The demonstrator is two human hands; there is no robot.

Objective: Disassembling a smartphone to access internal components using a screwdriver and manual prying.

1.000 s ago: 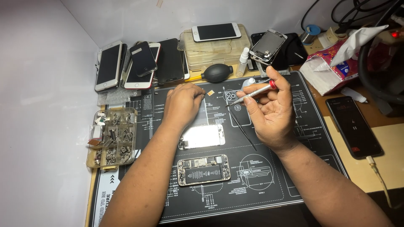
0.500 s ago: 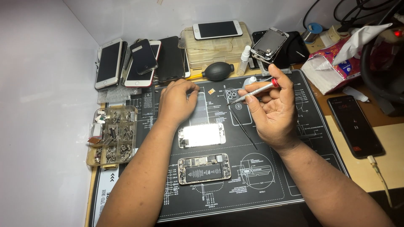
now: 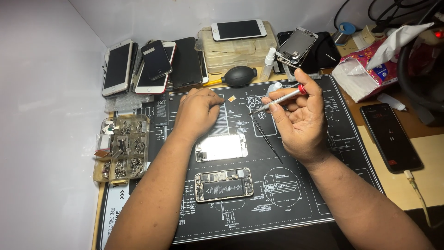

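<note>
Fingers of the right hand (image 3: 300, 118) are pinching a red-tipped screwdriver (image 3: 277, 99), tip raised above the mat (image 3: 323, 185). The left hand (image 3: 198, 111) is resting curled, fingertips gathered beside a small gold part (image 3: 232, 98). Disassembly appears underway: opened phone body (image 3: 224, 184) and detached screen (image 3: 221, 148) are lying below. Next move calls for precise tip placement. Compared with earlier, the left hand is lying slightly lower.

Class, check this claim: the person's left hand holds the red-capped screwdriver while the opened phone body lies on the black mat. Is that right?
Not quite. The head view shows the red-capped screwdriver in the right hand, not the left hand. The opened phone body does lie on the black mat.
</note>
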